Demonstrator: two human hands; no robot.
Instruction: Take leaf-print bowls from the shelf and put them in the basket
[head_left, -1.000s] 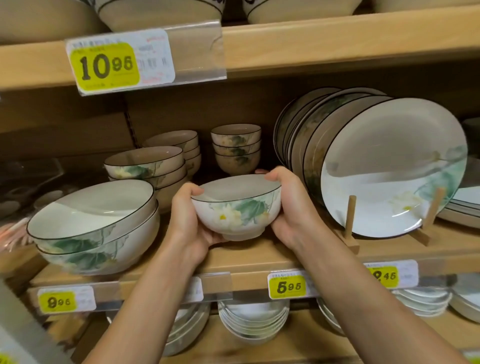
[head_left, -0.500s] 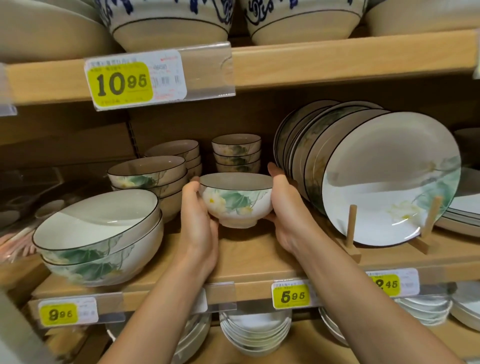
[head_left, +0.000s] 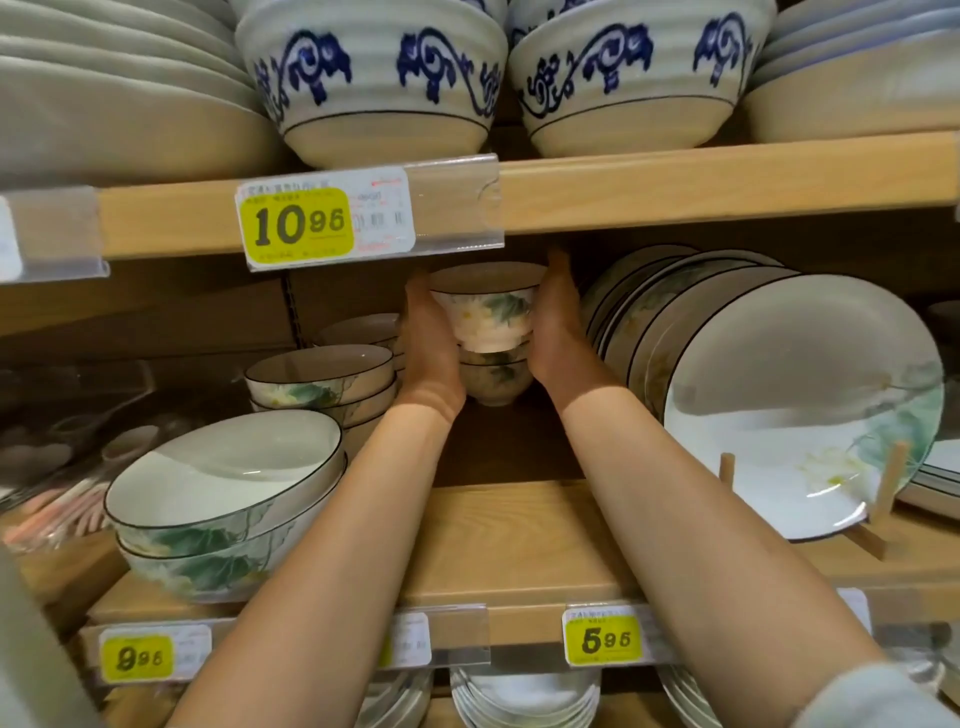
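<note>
A small leaf-print bowl (head_left: 488, 312) is held between my two hands deep in the middle shelf. My left hand (head_left: 430, 343) holds its left side and my right hand (head_left: 555, 322) its right side. The bowl sits on top of, or just above, a stack of matching small bowls (head_left: 496, 382); I cannot tell whether they touch. My fingertips are hidden behind the bowl. The basket is out of view.
The upper shelf board (head_left: 675, 182) hangs just above my hands. Two large leaf bowls (head_left: 223, 499) stand front left, with medium ones (head_left: 322, 374) behind. Leaf plates (head_left: 779, 405) lean on a wooden stand to the right. Blue-patterned bowls (head_left: 374, 78) fill the top shelf.
Both hands carried the small bowl from the shelf's front back and up onto the stack of small bowls. The camera moved closer and tilted upward.
</note>
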